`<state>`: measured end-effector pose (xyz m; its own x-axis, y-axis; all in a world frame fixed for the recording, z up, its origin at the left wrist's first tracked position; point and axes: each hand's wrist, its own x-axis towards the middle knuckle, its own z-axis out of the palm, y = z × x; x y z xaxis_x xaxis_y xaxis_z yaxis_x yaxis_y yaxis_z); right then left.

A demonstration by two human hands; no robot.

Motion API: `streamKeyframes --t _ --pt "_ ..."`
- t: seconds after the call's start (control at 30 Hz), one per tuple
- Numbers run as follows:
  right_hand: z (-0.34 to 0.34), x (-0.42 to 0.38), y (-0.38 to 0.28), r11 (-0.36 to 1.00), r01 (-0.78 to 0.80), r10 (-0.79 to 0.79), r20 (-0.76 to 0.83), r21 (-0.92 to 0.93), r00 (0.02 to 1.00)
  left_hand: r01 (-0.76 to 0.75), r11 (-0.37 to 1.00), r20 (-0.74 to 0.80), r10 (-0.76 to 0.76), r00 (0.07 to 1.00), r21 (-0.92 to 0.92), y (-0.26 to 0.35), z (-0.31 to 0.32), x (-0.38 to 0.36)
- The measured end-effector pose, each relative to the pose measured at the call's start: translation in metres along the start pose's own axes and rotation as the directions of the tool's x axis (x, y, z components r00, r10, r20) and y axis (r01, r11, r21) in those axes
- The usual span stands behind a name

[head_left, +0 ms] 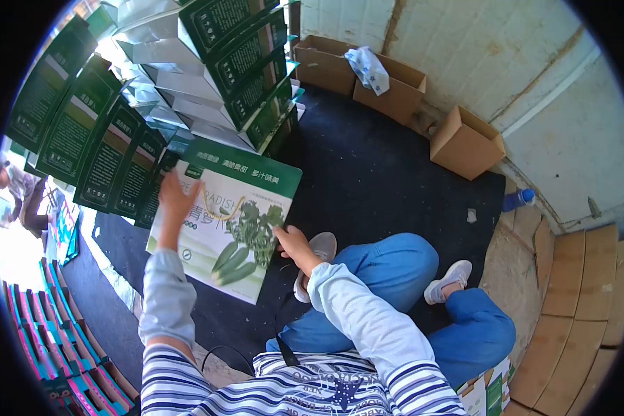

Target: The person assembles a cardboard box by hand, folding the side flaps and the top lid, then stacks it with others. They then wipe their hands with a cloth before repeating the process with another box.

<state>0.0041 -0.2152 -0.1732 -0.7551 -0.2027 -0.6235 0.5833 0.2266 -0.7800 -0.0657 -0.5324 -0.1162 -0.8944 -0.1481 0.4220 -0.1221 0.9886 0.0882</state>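
Observation:
A flat white and green radish carton (pixel 211 225), printed with long green radishes and leaves, lies slanted before me; a yellow cord shows on its face. My left hand (pixel 178 201) rests on its upper left part, thumb and fingers apart. At the carton's right edge is my right hand (pixel 295 244), thumb on the printed face and the other fingers partly hidden, gripping the edge. Just beyond the carton's top rises a tall stack of green and white cartons (pixel 239 66). More green cartons (pixel 73 121) lean in a row at the left.
Open brown boxes (pixel 393 104) stand along the wall, one with a patterned cloth (pixel 369 71). A blue bottle (pixel 518 200) lies at the right, near stacked brown cartons (pixel 565 277). Pink and teal trays (pixel 59 340) sit lower left. Black matting (pixel 388 187) covers the floor.

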Motion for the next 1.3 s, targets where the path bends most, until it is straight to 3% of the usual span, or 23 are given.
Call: streamKeyframes --t 0.07,0.1,0.17,0.27,0.33,0.5,0.6,0.8,0.9,0.97,1.03,1.07,1.17,1.27,1.3 --pt "0.008 -0.006 -0.002 0.991 0.086 -0.093 0.057 0.107 0.994 -0.043 0.996 0.184 0.057 0.981 -0.078 0.055 -0.022 -0.039" --pt "0.009 -0.01 -0.006 0.979 0.128 -0.142 0.08 0.161 0.987 -0.13 0.982 0.192 0.155 0.969 -0.139 0.083 -0.029 -0.069" --pt "0.008 -0.014 -0.014 0.975 0.036 -0.075 0.171 0.218 0.982 -0.168 0.969 0.385 0.226 0.895 -0.18 0.144 -0.073 -0.118" --pt "0.008 -0.02 -0.011 0.972 -0.02 -0.026 0.19 0.234 0.981 -0.167 0.975 0.457 0.218 0.862 -0.149 0.159 -0.077 -0.156" --pt "0.009 -0.027 -0.009 0.987 -0.038 0.005 0.208 0.157 0.978 -0.154 0.978 0.428 0.199 0.882 -0.138 0.154 -0.071 -0.158" --pt "-0.009 -0.047 -0.029 0.994 0.093 -0.102 0.211 0.054 0.972 -0.125 0.978 0.385 0.181 0.905 -0.165 0.117 -0.059 -0.139" --pt "-0.024 -0.066 -0.035 0.967 0.142 -0.168 0.109 0.214 0.98 -0.078 0.981 0.34 0.136 0.931 -0.179 0.095 -0.054 -0.133" --pt "-0.069 -0.169 -0.043 0.862 0.4 -0.474 0.219 0.31 0.853 -0.081 0.99 0.323 0.115 0.939 -0.118 0.101 -0.057 -0.134" --pt "-0.111 -0.232 -0.024 0.787 0.456 -0.578 0.238 0.415 0.781 -0.239 0.968 0.191 0.251 0.949 -0.083 0.12 -0.048 -0.153" --pt "-0.144 -0.287 -0.021 0.778 0.448 -0.571 0.197 0.44 0.797 -0.447 0.868 0.14 0.481 0.865 -0.217 0.148 -0.048 -0.167" --pt "-0.176 -0.329 -0.005 0.754 0.537 -0.596 0.05 0.379 0.801 -0.569 0.76 0.324 0.649 0.688 -0.313 0.153 -0.019 -0.182" --pt "-0.191 -0.347 0.007 0.745 0.584 -0.594 -0.079 0.322 0.801 -0.455 0.829 0.541 0.558 0.629 -0.326 0.146 -0.001 -0.187" --pt "-0.226 -0.401 0.042 0.741 0.661 -0.544 -0.474 0.117 0.693 -0.279 0.94 0.734 0.33 0.594 -0.197 0.106 0.046 -0.187" --pt "-0.245 -0.441 0.087 0.777 0.629 -0.423 -0.757 -0.02 0.498 -0.357 0.933 0.687 0.29 0.667 -0.046 0.14 0.025 -0.186" --pt "-0.246 -0.45 0.098 0.81 0.586 -0.332 -0.833 -0.011 0.443 -0.373 0.923 0.712 0.322 0.624 -0.091 0.155 0.019 -0.184"
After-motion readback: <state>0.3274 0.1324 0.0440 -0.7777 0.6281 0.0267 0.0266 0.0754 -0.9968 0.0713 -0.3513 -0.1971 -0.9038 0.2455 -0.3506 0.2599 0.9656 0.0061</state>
